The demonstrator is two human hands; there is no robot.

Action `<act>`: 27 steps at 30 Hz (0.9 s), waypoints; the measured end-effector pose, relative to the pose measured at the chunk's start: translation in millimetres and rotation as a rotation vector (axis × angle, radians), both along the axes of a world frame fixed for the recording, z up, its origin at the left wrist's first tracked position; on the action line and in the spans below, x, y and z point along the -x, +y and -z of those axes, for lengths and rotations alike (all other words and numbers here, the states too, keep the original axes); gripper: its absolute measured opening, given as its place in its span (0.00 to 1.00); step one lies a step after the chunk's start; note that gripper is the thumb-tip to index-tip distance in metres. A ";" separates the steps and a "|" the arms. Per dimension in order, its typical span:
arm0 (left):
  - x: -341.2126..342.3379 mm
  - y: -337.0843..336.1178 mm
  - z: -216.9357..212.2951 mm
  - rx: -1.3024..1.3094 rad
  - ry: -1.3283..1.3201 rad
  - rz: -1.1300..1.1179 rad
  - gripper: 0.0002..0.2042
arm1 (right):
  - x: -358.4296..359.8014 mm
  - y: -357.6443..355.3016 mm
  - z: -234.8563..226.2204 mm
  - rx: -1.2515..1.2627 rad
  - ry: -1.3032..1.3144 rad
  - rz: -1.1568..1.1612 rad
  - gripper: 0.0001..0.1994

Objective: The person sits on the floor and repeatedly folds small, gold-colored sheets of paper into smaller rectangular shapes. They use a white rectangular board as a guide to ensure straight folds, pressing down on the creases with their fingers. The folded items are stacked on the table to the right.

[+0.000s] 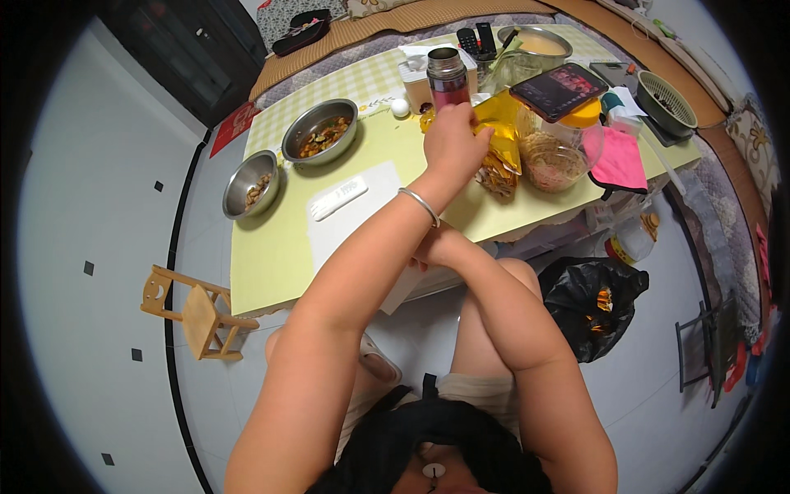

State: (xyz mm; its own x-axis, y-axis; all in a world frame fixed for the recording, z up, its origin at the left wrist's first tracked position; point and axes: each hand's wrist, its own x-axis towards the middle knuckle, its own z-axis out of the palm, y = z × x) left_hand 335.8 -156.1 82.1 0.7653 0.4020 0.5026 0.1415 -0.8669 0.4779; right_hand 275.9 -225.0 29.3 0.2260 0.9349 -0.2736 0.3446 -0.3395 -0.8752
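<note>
My left hand (453, 142), with a silver bangle on its wrist, reaches across the table to a shiny golden bag (499, 136) and a dark red thermos (447, 81) without a lid. Its fingers curl inward beside the bag, the thumb pointing right; what they grip, if anything, is hidden. Under the left wrist, my right hand (438, 247) is near the table's front edge, mostly covered by the left forearm, with only some fingertips showing. On a white sheet (378, 188) to the left lies a white wrapped strip (339, 198).
Two metal bowls, one with food in liquid (354, 136) and one with small brown pieces (233, 200), stand left. Right are a clear tub (550, 160), a phone (561, 89), a pink cloth (619, 160) and a basket (668, 103). A black bag (580, 325) and small chair (202, 319) are on the floor.
</note>
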 end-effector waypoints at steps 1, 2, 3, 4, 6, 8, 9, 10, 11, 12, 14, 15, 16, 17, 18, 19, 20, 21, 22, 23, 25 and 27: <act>-3.3 7.4 3.5 -0.146 -0.112 0.067 0.09 | 2.0 2.3 -0.3 -0.011 -0.011 -0.009 0.15; -6.8 13.8 7.2 -0.292 -0.223 0.133 0.11 | 3.8 4.9 0.2 -0.022 -0.021 -0.019 0.15; -8.9 12.0 3.7 -0.277 -0.050 0.188 0.11 | 4.2 6.6 0.7 -0.031 -0.033 -0.028 0.15; -9.4 10.5 0.9 -0.290 0.105 0.199 0.11 | 4.3 8.6 0.0 -0.012 -0.049 -0.033 0.15; -9.0 8.2 -5.1 -0.307 0.414 0.223 0.11 | 3.7 11.8 -0.9 0.026 -0.081 -0.039 0.16; -7.3 9.8 -13.7 -0.304 0.293 0.319 0.13 | 2.2 19.1 37.2 -0.351 -0.396 0.137 0.16; -4.9 18.5 -14.0 -0.299 0.201 0.349 0.13 | 6.1 21.3 53.1 -0.542 -0.540 0.215 0.17; 7.5 27.0 -15.8 -0.288 0.115 0.368 0.12 | 6.3 12.9 25.4 -0.322 -0.504 0.108 0.14; 21.1 38.8 -18.8 -0.302 0.114 0.395 0.12 | 5.6 10.1 23.2 -0.374 -0.453 0.072 0.13; 41.7 45.3 -25.8 -0.278 0.031 0.437 0.14 | 3.0 5.4 18.5 -0.435 -0.409 0.049 0.12; 91.0 63.0 -28.9 -0.262 0.078 0.414 0.15 | -6.2 -4.8 13.0 -0.501 -0.660 -0.083 0.14; 121.1 74.8 -26.9 -0.244 0.161 0.366 0.15 | -6.4 -8.3 8.1 -0.483 -0.687 -0.197 0.21; 150.7 85.8 -21.0 -0.223 0.236 0.320 0.16 | -5.6 -11.7 1.8 -0.459 -0.720 -0.308 0.29; 179.7 94.1 -12.8 -0.172 0.308 0.298 0.17 | 0.3 -17.5 4.3 -0.401 -0.798 -0.335 0.35; 209.7 100.0 -2.9 -0.122 0.379 0.269 0.19 | 12.4 -25.5 8.4 -0.346 -0.876 -0.366 0.41; 236.4 103.6 9.7 -0.143 0.389 0.294 0.25 | 20.0 -29.4 10.1 -0.289 -0.955 -0.391 0.47; 255.1 101.6 23.8 -0.157 0.399 0.330 0.32 | 21.6 -29.2 11.4 -0.223 -0.978 -0.412 0.49; 269.0 92.4 31.0 -0.205 0.385 0.375 0.39 | 23.8 -28.2 10.3 -0.159 -1.001 -0.440 0.51; 280.9 82.8 37.0 -0.255 0.365 0.418 0.45 | 25.3 -28.5 8.8 -0.093 -1.029 -0.467 0.54; 292.1 76.2 47.6 -0.268 0.449 0.409 0.55 | 24.0 -27.5 23.6 -0.161 -1.097 -0.409 0.49; 306.0 58.2 57.5 -0.294 0.525 0.307 0.55 | 32.2 -28.9 7.9 -0.187 -1.028 -0.400 0.45; 309.8 49.4 61.3 -0.277 0.498 0.238 0.51 | 33.7 -25.5 3.4 -0.252 -0.943 -0.404 0.39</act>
